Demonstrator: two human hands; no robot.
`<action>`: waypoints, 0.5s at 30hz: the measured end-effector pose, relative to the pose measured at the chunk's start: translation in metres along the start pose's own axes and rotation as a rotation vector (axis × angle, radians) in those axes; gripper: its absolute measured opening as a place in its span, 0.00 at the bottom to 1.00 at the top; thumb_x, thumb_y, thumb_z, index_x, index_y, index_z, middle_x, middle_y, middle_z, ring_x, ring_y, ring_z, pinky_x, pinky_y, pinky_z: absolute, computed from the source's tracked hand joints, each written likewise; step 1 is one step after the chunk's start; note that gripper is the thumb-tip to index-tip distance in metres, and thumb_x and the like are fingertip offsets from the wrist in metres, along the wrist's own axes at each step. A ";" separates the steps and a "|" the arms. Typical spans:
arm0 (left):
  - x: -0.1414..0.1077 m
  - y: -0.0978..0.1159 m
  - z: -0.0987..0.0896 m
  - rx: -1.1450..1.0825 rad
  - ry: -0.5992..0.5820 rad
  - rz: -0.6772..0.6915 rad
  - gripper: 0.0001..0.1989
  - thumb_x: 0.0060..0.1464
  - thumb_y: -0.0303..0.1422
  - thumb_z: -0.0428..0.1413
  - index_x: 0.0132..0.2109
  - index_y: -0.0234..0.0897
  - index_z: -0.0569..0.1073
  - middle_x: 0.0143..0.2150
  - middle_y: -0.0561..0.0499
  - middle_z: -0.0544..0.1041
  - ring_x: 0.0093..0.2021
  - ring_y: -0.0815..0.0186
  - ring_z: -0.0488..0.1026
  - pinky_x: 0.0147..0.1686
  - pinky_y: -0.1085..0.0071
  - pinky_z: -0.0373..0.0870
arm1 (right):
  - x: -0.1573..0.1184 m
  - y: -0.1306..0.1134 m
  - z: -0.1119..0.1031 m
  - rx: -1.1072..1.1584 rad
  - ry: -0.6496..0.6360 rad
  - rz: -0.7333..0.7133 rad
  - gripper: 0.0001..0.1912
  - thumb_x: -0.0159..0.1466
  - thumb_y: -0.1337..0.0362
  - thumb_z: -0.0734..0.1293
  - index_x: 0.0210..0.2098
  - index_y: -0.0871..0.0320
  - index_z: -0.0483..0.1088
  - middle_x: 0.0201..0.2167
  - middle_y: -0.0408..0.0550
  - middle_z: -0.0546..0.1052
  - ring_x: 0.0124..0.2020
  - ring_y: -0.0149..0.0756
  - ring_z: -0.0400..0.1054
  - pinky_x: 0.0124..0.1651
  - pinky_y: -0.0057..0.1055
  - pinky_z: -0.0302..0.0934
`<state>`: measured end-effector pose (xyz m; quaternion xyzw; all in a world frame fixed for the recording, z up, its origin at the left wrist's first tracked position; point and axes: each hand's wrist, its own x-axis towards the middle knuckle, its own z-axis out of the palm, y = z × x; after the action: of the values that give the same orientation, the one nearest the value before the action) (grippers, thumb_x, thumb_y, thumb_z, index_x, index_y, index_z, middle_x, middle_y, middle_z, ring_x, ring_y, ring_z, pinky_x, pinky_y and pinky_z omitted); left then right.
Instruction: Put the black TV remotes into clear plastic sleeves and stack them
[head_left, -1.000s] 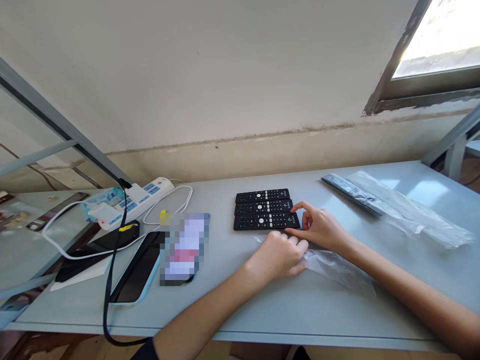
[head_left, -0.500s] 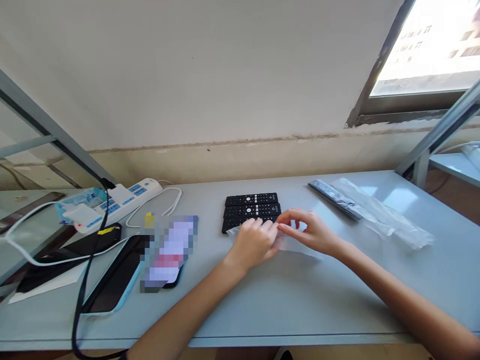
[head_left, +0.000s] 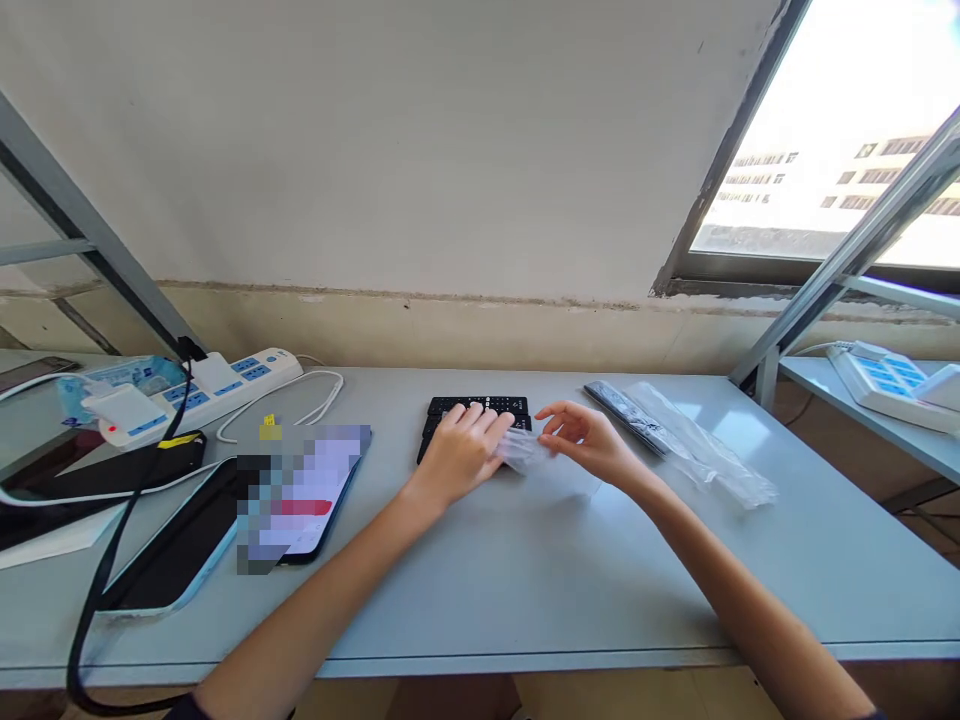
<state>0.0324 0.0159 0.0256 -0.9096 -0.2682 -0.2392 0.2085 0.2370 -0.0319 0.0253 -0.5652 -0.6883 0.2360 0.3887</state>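
Black remote controls (head_left: 480, 403) lie side by side near the middle of the grey table (head_left: 525, 600), partly hidden under my left hand (head_left: 459, 450). The fingers of that hand curl down over them and beside a clear plastic sleeve (head_left: 523, 450). My right hand (head_left: 583, 438) is just right of the sleeve, its thumb and forefinger apart and its fingertips close to the plastic. Farther right lies another dark remote (head_left: 626, 415) with clear plastic wrapping (head_left: 705, 455) beside it.
At the left are a lit phone (head_left: 315, 500), a dark phone with a light blue edge (head_left: 180, 540), a white power strip (head_left: 217, 390), a black pouch (head_left: 120, 468) and cables. Metal posts rise at both sides, and a wall stands behind the table.
The view has swung to the right. My left hand now covers more of the remotes. My right hand has come away from my left, its fingers parted, and more of the plastic sleeve shows between them.
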 end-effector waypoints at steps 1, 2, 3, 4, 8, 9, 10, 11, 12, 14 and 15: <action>0.001 -0.004 0.000 -0.007 -0.006 -0.039 0.08 0.55 0.27 0.51 0.43 0.37 0.69 0.35 0.49 0.77 0.37 0.61 0.72 0.35 0.67 0.60 | 0.001 0.000 -0.005 -0.063 0.048 0.002 0.18 0.58 0.51 0.65 0.40 0.57 0.71 0.27 0.44 0.74 0.25 0.31 0.69 0.29 0.28 0.64; 0.002 -0.007 0.000 -0.021 -0.003 -0.084 0.08 0.56 0.26 0.50 0.43 0.38 0.69 0.36 0.49 0.78 0.37 0.60 0.72 0.36 0.66 0.60 | 0.002 0.000 -0.011 -0.118 0.100 0.006 0.16 0.59 0.52 0.64 0.40 0.56 0.71 0.28 0.45 0.74 0.26 0.31 0.70 0.31 0.29 0.65; 0.002 -0.010 0.000 -0.040 0.005 -0.135 0.08 0.57 0.27 0.49 0.43 0.38 0.69 0.37 0.49 0.78 0.37 0.60 0.72 0.36 0.66 0.61 | 0.002 0.000 -0.019 -0.165 0.153 0.014 0.14 0.60 0.54 0.63 0.39 0.56 0.72 0.30 0.46 0.74 0.28 0.32 0.70 0.34 0.30 0.65; 0.003 -0.013 0.001 -0.060 0.013 -0.191 0.08 0.57 0.27 0.48 0.43 0.38 0.69 0.36 0.49 0.78 0.36 0.60 0.72 0.36 0.66 0.61 | 0.002 0.000 -0.028 -0.207 0.208 0.026 0.13 0.61 0.55 0.62 0.39 0.55 0.72 0.33 0.47 0.74 0.30 0.32 0.69 0.36 0.30 0.64; 0.003 -0.017 0.004 -0.127 -0.025 -0.362 0.07 0.58 0.28 0.48 0.43 0.38 0.69 0.28 0.52 0.75 0.30 0.62 0.71 0.35 0.68 0.62 | -0.004 0.005 -0.069 -0.453 0.516 0.170 0.15 0.64 0.58 0.57 0.40 0.53 0.73 0.41 0.50 0.73 0.33 0.37 0.67 0.33 0.31 0.58; 0.003 -0.017 0.005 -0.135 -0.036 -0.371 0.07 0.58 0.28 0.48 0.43 0.38 0.69 0.26 0.53 0.74 0.29 0.63 0.71 0.35 0.68 0.62 | -0.007 0.008 -0.079 -0.523 0.596 0.235 0.15 0.63 0.58 0.57 0.41 0.52 0.73 0.42 0.51 0.72 0.33 0.38 0.67 0.31 0.31 0.56; 0.003 -0.016 0.005 -0.140 -0.043 -0.370 0.07 0.58 0.28 0.48 0.42 0.38 0.69 0.24 0.54 0.73 0.28 0.63 0.71 0.35 0.68 0.62 | -0.010 0.012 -0.090 -0.563 0.645 0.281 0.16 0.63 0.59 0.56 0.42 0.53 0.73 0.42 0.52 0.72 0.34 0.40 0.67 0.31 0.31 0.54; 0.003 -0.015 0.006 -0.144 -0.045 -0.363 0.07 0.58 0.28 0.49 0.42 0.38 0.69 0.23 0.55 0.72 0.27 0.64 0.70 0.35 0.69 0.62 | -0.014 0.017 -0.099 -0.597 0.678 0.327 0.17 0.63 0.60 0.56 0.43 0.54 0.73 0.42 0.54 0.73 0.35 0.43 0.67 0.30 0.32 0.54; 0.003 -0.014 0.006 -0.147 -0.046 -0.356 0.07 0.58 0.28 0.49 0.42 0.38 0.69 0.22 0.56 0.71 0.27 0.64 0.70 0.35 0.69 0.62 | -0.018 0.022 -0.107 -0.625 0.698 0.373 0.17 0.62 0.60 0.57 0.44 0.55 0.73 0.41 0.55 0.73 0.35 0.45 0.68 0.30 0.33 0.54; 0.002 -0.012 0.006 -0.154 -0.048 -0.346 0.07 0.58 0.28 0.50 0.43 0.38 0.69 0.21 0.56 0.70 0.27 0.65 0.71 0.35 0.70 0.62 | -0.025 0.036 -0.120 -0.668 0.706 0.463 0.17 0.60 0.60 0.58 0.42 0.56 0.74 0.36 0.57 0.75 0.34 0.47 0.68 0.29 0.34 0.54; 0.002 -0.011 0.006 -0.156 -0.050 -0.342 0.07 0.57 0.28 0.50 0.43 0.38 0.69 0.21 0.57 0.70 0.27 0.65 0.71 0.35 0.70 0.62 | -0.028 0.043 -0.125 -0.687 0.697 0.506 0.16 0.58 0.60 0.60 0.39 0.56 0.75 0.33 0.57 0.75 0.32 0.47 0.68 0.28 0.35 0.55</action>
<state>0.0298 0.0283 0.0248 -0.8699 -0.4045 -0.2686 0.0870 0.3644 -0.0621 0.0579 -0.8520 -0.3990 -0.1174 0.3179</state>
